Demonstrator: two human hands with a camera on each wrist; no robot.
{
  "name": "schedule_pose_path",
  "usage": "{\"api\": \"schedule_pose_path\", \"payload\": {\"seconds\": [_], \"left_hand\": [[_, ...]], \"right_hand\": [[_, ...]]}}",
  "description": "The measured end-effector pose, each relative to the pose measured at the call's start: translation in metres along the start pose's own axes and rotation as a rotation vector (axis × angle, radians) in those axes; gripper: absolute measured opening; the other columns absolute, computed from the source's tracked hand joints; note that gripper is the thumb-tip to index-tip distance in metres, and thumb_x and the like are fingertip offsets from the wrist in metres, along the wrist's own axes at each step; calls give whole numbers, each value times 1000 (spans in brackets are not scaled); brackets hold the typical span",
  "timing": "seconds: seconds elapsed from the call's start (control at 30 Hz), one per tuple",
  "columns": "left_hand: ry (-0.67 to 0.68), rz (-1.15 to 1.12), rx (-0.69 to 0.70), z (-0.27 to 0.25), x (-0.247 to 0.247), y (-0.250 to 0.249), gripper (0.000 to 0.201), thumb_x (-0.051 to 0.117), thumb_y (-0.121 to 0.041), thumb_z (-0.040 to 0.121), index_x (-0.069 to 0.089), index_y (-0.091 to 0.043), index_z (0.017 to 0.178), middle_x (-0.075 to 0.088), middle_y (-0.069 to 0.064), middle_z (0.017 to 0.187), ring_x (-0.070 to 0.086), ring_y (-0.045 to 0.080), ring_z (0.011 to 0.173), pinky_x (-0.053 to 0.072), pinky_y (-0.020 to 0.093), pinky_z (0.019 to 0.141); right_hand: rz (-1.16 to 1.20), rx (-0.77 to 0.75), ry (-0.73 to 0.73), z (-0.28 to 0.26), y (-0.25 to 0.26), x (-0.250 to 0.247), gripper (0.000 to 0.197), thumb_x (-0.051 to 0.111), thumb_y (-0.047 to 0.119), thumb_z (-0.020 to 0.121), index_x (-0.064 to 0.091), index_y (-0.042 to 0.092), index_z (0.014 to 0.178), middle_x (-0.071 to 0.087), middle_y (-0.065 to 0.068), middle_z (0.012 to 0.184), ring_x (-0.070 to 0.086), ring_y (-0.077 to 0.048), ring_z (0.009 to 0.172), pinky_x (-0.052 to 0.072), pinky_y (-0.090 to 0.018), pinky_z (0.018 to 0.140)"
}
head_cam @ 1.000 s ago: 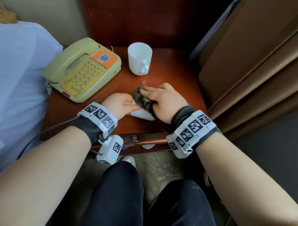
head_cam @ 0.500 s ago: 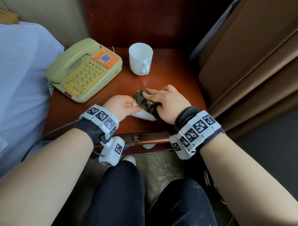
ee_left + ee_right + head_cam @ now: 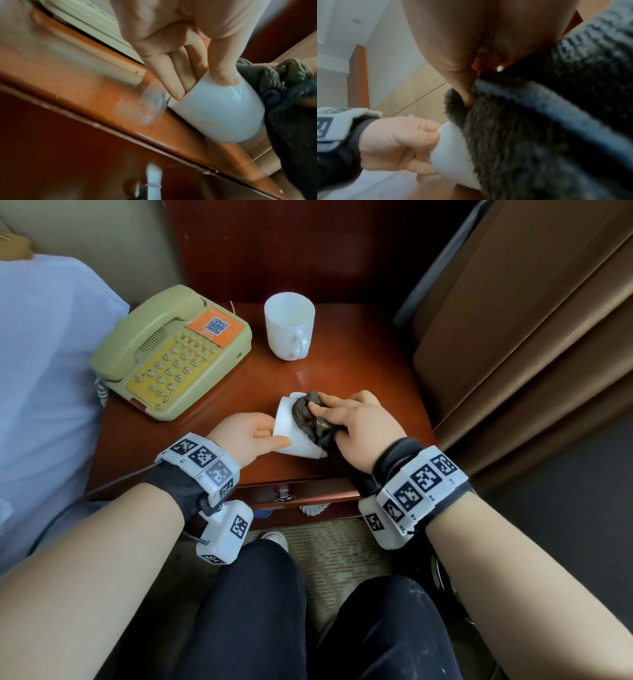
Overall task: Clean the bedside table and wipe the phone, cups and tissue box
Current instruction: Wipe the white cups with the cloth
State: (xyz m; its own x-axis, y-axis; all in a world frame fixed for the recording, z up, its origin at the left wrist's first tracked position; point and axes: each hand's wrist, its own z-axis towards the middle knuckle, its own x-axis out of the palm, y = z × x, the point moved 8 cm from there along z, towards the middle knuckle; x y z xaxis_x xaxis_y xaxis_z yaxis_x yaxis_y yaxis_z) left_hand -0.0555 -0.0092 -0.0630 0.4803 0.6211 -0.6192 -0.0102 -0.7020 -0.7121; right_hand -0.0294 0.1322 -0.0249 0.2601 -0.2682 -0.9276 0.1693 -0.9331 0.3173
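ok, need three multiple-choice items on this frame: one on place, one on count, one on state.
1. Where is the phone on the bedside table?
A. back left
B. front right
C. in the drawer

2. How many white cups are in view?
A. one
B. two
C. four

3. What state is the cup in the left hand in?
A. upright and full
B. tipped on its side, gripped by the rim
C. broken in pieces

Answers:
1. A: the phone sits at the back left, beside the upright cup.
2. B: one stands at the back, and the held cup is at the front.
3. B: the left wrist view shows fingers inside the rim and the thumb outside, while the right hand presses a dark cloth on it.
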Motion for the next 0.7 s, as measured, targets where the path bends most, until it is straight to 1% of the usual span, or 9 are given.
{"api": "schedule_pose_path", "payload": {"seconds": [0.07,0.13,0.2,0.27,0.37,0.47,0.57,0.63,0.7], "left_hand": [[38,-26,-7,0,2,1,28,65,-20,85,64,-5,108,68,7,107,62,20,103,47,39,96],[75,-106,-6,1,5,1,20,67,-15,83,65,-7,102,69,5,99,64,20,97,50,37,91],[98,-293,-22,0,7,1,11,65,-9,84,64,-17,90,68,-1,90,64,15,88,52,31,84],[86,-393,-21,1,6,3,19,64,-6,84,61,-24,84,66,-5,86,63,9,83,53,22,76],[47,-324,28,1,2,6,20,66,-7,83,60,-26,82,64,-5,83,61,6,78,52,11,63],[-38,-220,66,2,-2,11,16,68,-11,81,60,-24,81,65,-2,88,61,12,84,50,23,79],[-96,-168,132,6,1,7,13,68,-10,81,58,-18,77,65,6,88,61,20,87,47,29,85],[-117,-101,168,11,4,4,16,68,-11,81,54,-16,74,63,6,82,58,20,80,45,19,76],[-101,-15,184,14,7,5,22,68,-14,81,50,-19,70,55,-3,76,52,17,75,37,9,61]], "right_hand": [[34,-36,-49,-8,0,-1,60,35,1,88,42,34,137,30,17,149,30,-13,116,16,-8,91],[65,-61,-66,-13,-2,0,60,36,-1,87,46,34,134,33,17,148,26,-7,104,16,-7,89],[82,-46,-66,-16,-3,1,59,37,-1,87,47,34,133,34,17,147,21,-4,102,15,-6,90],[115,-39,-63,-18,-4,5,57,38,0,87,48,33,133,35,15,147,25,-4,106,15,-6,92],[184,-10,-148,-19,-18,-1,51,43,8,84,52,26,130,45,5,142,41,-13,117,19,-5,91],[176,159,-303,-20,-50,-22,49,50,6,85,52,22,131,47,-3,141,41,-25,130,20,-17,101],[161,157,-304,-12,-43,-28,49,50,7,87,50,25,133,44,-2,143,38,-28,129,16,-14,97],[158,87,-256,-2,-25,-22,49,49,9,87,49,27,133,42,0,145,37,-28,128,13,-11,91],[142,47,-185,4,-13,-8,50,47,9,88,47,30,134,37,5,147,34,-26,128,10,-8,88]]}}
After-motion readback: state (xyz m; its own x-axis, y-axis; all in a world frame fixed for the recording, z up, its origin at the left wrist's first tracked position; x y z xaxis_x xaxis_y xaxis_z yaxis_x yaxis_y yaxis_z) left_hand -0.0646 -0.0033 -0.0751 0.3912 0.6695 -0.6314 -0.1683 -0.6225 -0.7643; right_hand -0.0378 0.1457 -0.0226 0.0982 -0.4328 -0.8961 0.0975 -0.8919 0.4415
